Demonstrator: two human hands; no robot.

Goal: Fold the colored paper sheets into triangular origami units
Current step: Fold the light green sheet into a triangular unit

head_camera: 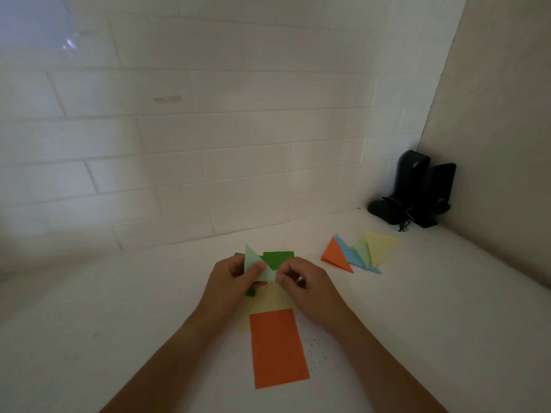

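Pinching light green paper (256, 265) between left hand (235, 281) and right hand (304, 286), above orange sheet (278, 348).

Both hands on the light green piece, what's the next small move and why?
Probably press down the flap that the right hand pinches, while the left hand steadies the light green paper. One point already stands up as a triangle; the right end looks unfolded.
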